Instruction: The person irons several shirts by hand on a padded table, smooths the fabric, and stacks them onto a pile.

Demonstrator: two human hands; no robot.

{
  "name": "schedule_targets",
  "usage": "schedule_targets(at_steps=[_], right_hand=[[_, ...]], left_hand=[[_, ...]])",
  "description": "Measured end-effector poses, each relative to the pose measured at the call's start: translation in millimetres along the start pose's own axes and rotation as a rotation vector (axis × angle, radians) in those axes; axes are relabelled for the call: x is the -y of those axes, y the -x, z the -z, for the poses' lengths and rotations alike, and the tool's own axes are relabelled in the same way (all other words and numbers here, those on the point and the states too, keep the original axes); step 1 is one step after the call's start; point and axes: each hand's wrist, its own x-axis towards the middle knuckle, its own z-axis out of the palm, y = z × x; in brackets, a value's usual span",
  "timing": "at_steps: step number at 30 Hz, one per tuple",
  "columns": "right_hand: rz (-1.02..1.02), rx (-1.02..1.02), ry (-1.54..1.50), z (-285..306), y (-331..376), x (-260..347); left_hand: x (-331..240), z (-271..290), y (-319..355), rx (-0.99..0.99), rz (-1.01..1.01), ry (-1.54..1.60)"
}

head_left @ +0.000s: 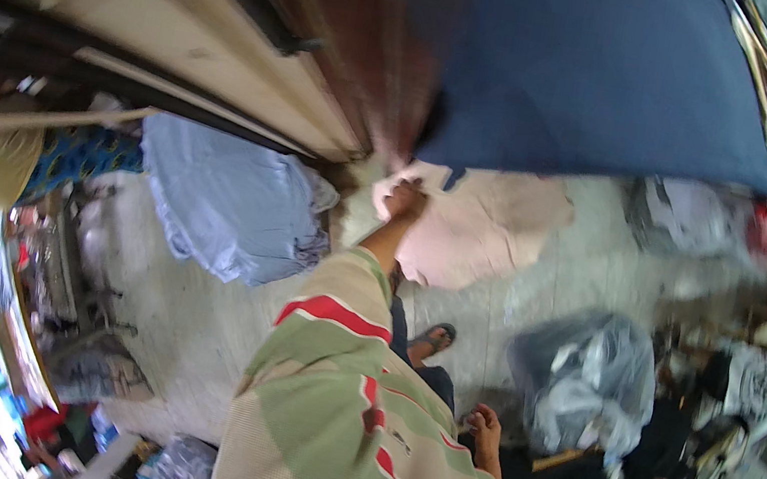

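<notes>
Gripping a pale pink cloth [487, 226] just below the large navy blue fabric sheet [594, 72], the left hand [405, 201] is pinching only an edge — it could be slipping free; the right hand [484, 429] is hanging loosely curled, well below — empty

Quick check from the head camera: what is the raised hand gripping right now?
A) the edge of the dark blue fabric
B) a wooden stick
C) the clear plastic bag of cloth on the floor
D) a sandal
A: the left hand is raised with its fingers closed on the lower edge of the dark blue fabric, while the clear plastic bag sits untouched on the floor and the right hand hangs low by the leg.
</notes>
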Motion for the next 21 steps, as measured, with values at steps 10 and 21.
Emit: schedule_targets(at_steps=[10,21], right_hand=[[0.526,0.327,0.276,3.5,-104.8,170.4],[1.757,0.030,0.817,-45.5,-114.5,313.1]], left_hand=[[-66.2,56.1,113.5,-0.377,-0.519,-0.023],[-159.9,116.6,247.5,0.026,-0.879,0.933]])
